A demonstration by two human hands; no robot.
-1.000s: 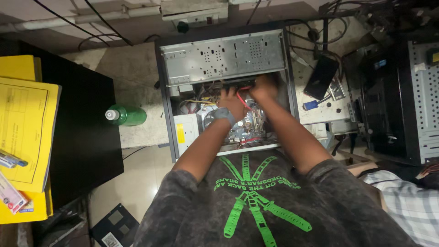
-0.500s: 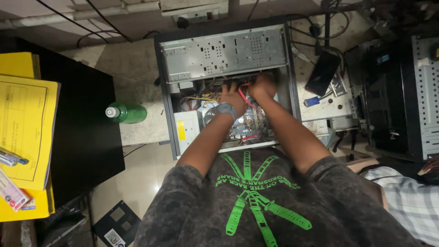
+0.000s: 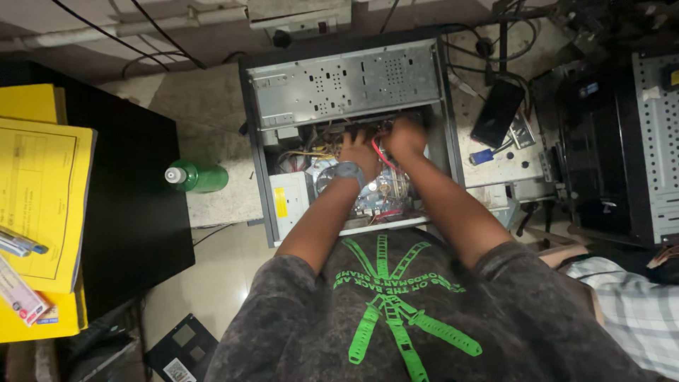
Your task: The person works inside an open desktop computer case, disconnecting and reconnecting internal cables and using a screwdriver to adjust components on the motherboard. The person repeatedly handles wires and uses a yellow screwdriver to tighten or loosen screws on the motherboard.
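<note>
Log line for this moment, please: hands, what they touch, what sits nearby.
left hand: inside open computer case, among cables | right hand: inside case, by red cable | grip: unclear | nearby: green bottle, phone

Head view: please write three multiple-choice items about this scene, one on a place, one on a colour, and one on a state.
1. Where are both hands?
A. On the yellow papers
B. Inside the open computer case
C. Around the bottle

2. What colour is the bottle that lies left of the case?
A. Green
B. Red
C. Blue

3. In what state is the computer case?
A. Closed with its side panel on
B. Wrapped in plastic
C. Open, with cables and boards showing

Right letters:
1. B: the left hand and the right hand reach among the cables inside the computer case.
2. A: the bottle has a green body and a white cap.
3. C: the side of the case is off, so the metal drive cage, the cables and a board are visible.
</note>
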